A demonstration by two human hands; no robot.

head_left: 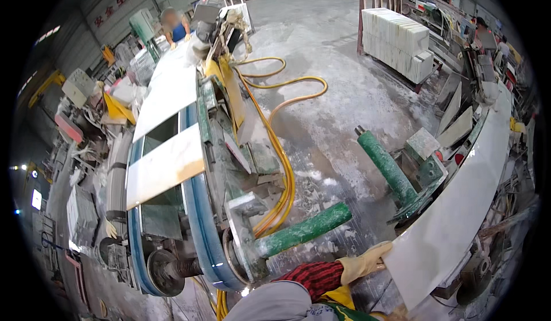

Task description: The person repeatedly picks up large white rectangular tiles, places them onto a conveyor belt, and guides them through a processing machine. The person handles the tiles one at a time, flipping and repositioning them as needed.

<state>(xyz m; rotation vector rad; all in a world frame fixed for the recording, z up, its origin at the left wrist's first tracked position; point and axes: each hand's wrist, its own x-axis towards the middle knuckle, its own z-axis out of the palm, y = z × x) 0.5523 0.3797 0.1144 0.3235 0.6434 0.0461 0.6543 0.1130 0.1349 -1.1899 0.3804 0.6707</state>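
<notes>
My left hand [367, 262], in a cream work glove below a red-and-black checked sleeve, reaches to the right. Its fingers close on the left corner of a long white stone slab [445, 238], partly hidden there. The slab is lying along the bench-like machinery on the right side. My right hand cannot be made out; only a small yellowish patch shows near the lower edge. Left of my arm, a green roller [307, 229] juts out from the conveyor's end. Another green roller [387, 166] stands just beyond the slab's near end.
A conveyor with blue belts [201, 229] carries a white slab [166, 169] with a brownish edge. Yellow hoses [281, 172] snake over the wet floor. A rack of upright white slabs [396, 40] stands far right. Another person [177, 29] is at the conveyor's far end.
</notes>
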